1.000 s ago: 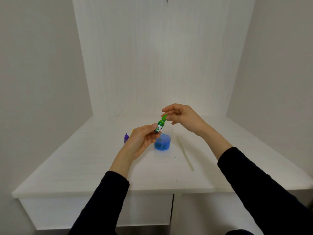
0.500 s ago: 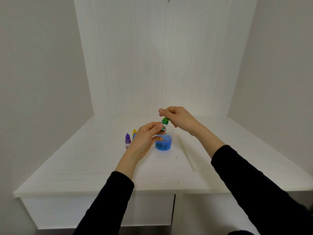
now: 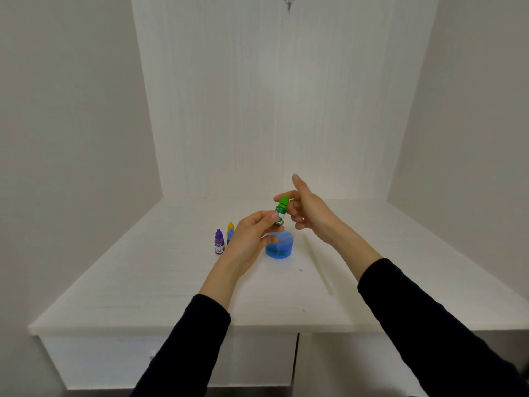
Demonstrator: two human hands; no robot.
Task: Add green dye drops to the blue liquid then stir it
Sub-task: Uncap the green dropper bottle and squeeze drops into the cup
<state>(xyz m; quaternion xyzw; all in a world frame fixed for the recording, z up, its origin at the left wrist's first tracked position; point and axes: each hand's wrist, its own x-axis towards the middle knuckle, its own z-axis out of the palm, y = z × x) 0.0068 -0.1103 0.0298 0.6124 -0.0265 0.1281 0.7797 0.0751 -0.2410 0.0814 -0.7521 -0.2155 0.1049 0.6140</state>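
The green bottle (image 3: 280, 212) is held above and just behind the cup (image 3: 280, 244) of blue liquid, tilted slightly with its pointed cap up. The left hand (image 3: 252, 239) pinches its lower body between thumb and fingers. The right hand (image 3: 307, 207) sits just beside the cap with its fingers loose and spread, one pointing up; it grips nothing, though a fingertip may touch the cap.

The step in hand looks like dealing with the cap; whether it is being loosened or tightened cannot be told. If drops are yet to go in, the person would do well to twist the cap off with the right hand while the left keeps a firm but gentle pinch, since a hard squeeze on an open bottle would spurt dye. Then the bottle should be tipped nozzle-down directly over the cup and pressed lightly. The stick (image 3: 317, 265) lies to the right of the cup, ready for stirring.

Purple (image 3: 219, 242), yellow (image 3: 230, 226) and blue (image 3: 230, 235) bottles stand left of the cup. A small greenish spot (image 3: 300, 270) marks the white table (image 3: 143, 282). White panelled walls close in the back and sides, with a hook (image 3: 289, 1) at the top.
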